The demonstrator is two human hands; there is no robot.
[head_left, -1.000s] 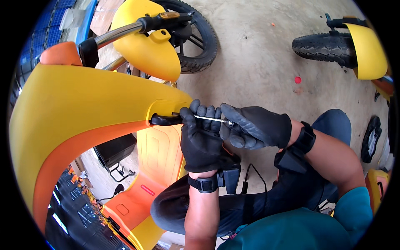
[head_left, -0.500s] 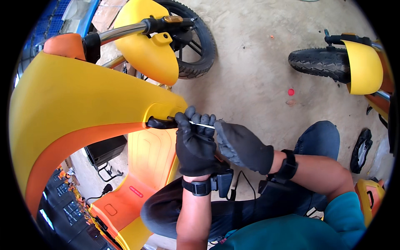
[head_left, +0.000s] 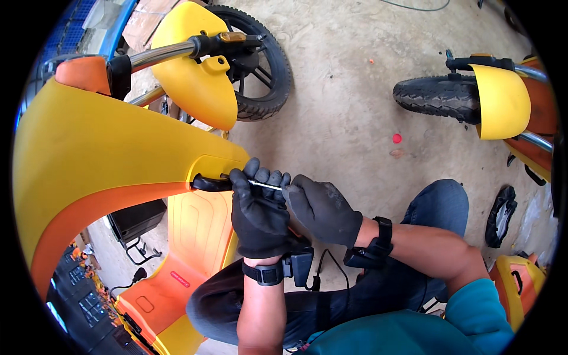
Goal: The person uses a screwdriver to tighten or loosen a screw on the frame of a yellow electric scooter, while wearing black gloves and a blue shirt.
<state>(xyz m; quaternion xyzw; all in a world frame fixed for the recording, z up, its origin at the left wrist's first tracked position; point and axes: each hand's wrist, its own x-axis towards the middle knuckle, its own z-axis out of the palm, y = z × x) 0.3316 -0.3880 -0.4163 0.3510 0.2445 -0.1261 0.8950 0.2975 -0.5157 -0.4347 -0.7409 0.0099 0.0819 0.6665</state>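
Observation:
Both my hands wear dark grey gloves. A thin silver metal rod (head_left: 266,185) stretches between them. My right hand (head_left: 324,208) is closed round its right end, hiding what is there. My left hand (head_left: 260,210) has its fingers curled about the rod's left part, beside a black curved hook (head_left: 211,184) on a scooter's yellow body panel (head_left: 130,136). A small dark piece sticks out of the panel above the hook, by my left fingertips. The rod's tip is hidden by those fingers.
The scooter's front wheel (head_left: 266,71) and yellow fender (head_left: 198,77) lie beyond the panel. An orange footboard (head_left: 198,225) is at left. Another scooter's wheel (head_left: 438,97) stands at far right, above a black plastic-wrapped item (head_left: 501,216). A red cap (head_left: 397,138) lies on the concrete floor.
The whole view has shifted a little, so the scooter and my hands appear further left and slightly lower. Both hands keep the same hold on the rod by the hook.

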